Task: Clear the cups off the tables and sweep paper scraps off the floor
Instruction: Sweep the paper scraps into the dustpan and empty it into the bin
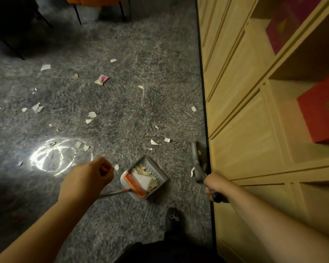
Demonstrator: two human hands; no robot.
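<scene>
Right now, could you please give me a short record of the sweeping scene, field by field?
left hand: grips the dustpan handle
right hand: grips the broom handle
dustpan: on the carpet, holding paper scraps, orange comb at its handle end
broom: head on the floor beside the wooden shelf unit
loose scraps: many scattered over the grey carpet
pink-marked scrap: further out, unswept

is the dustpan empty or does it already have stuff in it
Not empty. The dustpan on the carpet already holds a pile of pale paper scraps beside its orange comb.
</scene>
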